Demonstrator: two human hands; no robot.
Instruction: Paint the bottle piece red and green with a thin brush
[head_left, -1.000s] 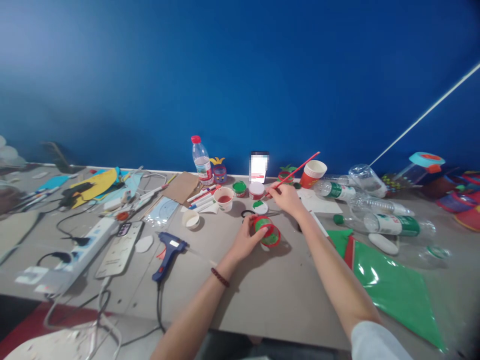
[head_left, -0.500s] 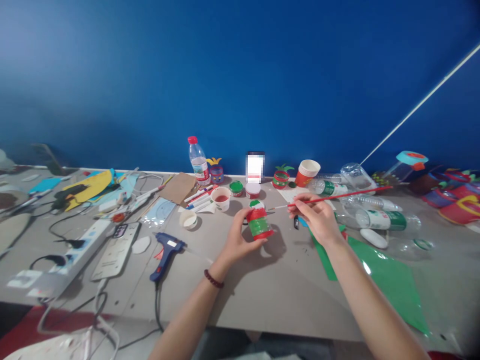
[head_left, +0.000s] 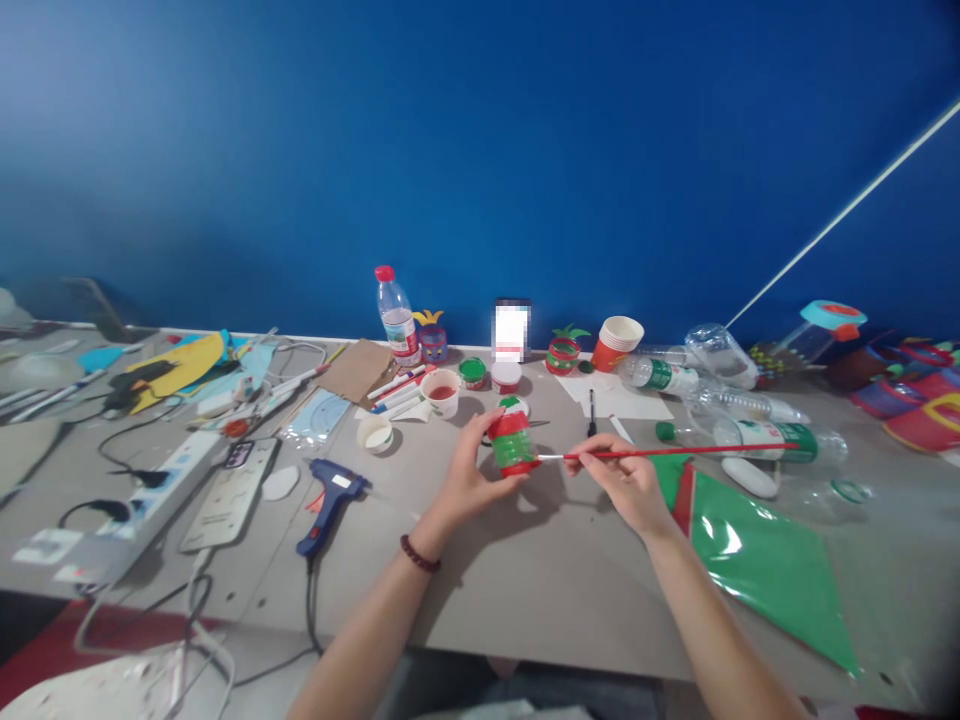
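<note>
Between thumb and fingers, my left hand [head_left: 469, 470] grips a small container painted in red and green bands [head_left: 513, 443], held tilted above the table. My right hand [head_left: 624, 482] pinches a long red paintbrush [head_left: 675, 451] that lies nearly level. The brush tip meets the container's lower right side, at the edge of the green and red bands. Behind the container stand a paper cup of reddish liquid [head_left: 441, 392], a jar of green paint [head_left: 472, 373] and another small jar [head_left: 506, 376]. A small white cup [head_left: 375, 434] sits to the left.
A blue glue gun [head_left: 330, 505], a phone [head_left: 231, 495] and a power strip [head_left: 150, 510] with cables lie left. Green sheets [head_left: 772, 560] and clear plastic bottles [head_left: 765, 438] lie right. Stacked paper cups [head_left: 617, 345] and a screen [head_left: 511, 332] stand by the blue wall [head_left: 480, 150].
My right hand has moved down and slightly left, bringing the brush tip from beside the container onto its lower side. My left hand keeps its grip, with the container almost unmoved.
</note>
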